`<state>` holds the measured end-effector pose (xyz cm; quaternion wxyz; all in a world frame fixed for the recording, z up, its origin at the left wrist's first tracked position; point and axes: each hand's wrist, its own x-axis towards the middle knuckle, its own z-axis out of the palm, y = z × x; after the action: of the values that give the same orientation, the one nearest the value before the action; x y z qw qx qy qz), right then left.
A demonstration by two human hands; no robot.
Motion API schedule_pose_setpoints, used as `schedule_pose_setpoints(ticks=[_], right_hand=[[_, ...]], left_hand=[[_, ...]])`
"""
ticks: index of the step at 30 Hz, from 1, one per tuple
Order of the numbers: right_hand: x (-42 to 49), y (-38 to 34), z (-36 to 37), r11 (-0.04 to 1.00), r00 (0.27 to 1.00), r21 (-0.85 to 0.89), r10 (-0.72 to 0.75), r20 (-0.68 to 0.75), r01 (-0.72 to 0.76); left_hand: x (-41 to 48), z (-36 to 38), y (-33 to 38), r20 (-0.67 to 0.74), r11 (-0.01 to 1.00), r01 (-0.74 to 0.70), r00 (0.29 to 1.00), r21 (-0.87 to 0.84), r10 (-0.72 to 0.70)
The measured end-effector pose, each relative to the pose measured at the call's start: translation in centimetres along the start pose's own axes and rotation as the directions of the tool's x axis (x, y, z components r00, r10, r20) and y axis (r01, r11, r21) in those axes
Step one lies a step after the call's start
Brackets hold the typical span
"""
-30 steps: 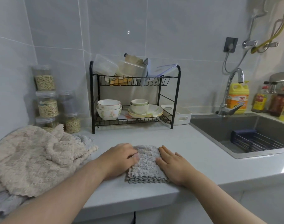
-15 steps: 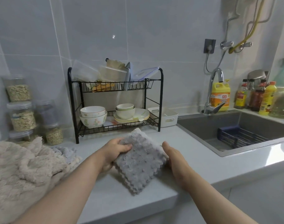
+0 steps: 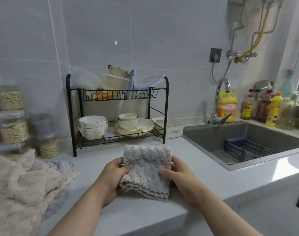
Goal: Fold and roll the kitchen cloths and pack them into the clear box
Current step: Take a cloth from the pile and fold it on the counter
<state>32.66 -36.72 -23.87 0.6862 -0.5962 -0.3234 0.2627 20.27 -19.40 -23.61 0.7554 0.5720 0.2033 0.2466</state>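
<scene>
**Lifting the folded cloth [image 3: 147, 169] off the counter [image 3: 196, 167]**

A second ago we pressed it flat on the counter; now we hold it raised at centre frame, folded in layers. Our left hand [image 3: 114, 176] pinches its left edge, thumb on top, and our right hand [image 3: 179, 178] grips the right edge likewise. Folding looks done, so rolling likely follows. The pile [image 3: 17, 184] waits at lower left.

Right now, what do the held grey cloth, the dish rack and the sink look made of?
Grey cloth: plush microfibre or coral fleece by the look, matte; ribbed pile, scalloped edges, droopy lower edge. Dish rack: metal wire and tube, glossy black coating. Sink: probably stainless steel, dark brushed finish, soft sheen on its walls.
</scene>
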Motion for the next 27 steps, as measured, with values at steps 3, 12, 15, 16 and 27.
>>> schedule_pose_setpoints(ticks=[3,12,15,16,27], right_hand=[[0.1,0.0,-0.1,0.998,0.998,-0.058,-0.032,-0.052,0.029],[0.2,0.2,-0.5,0.997,0.995,0.075,0.006,-0.096,0.002],[0.6,0.7,-0.9,0.992,0.995,0.124,0.025,-0.1,-0.012],[0.7,0.8,-0.8,0.99,0.995,0.142,0.031,-0.099,-0.017],[0.6,0.1,-0.4,0.963,0.987,0.257,0.112,-0.118,-0.078]], left_hand=[[-0.4,0.2,0.1,0.061,1.0,-0.016,0.998,0.015,0.015],[0.2,-0.4,0.2,0.026,0.997,0.039,0.999,-0.072,-0.038],[0.3,-0.5,0.1,0.0,0.995,0.055,0.998,-0.085,-0.055],[0.3,-0.5,0.1,-0.005,0.996,0.056,0.998,-0.074,-0.057],[-0.2,0.0,-0.1,-0.039,1.0,-0.012,0.999,-0.01,0.012]])
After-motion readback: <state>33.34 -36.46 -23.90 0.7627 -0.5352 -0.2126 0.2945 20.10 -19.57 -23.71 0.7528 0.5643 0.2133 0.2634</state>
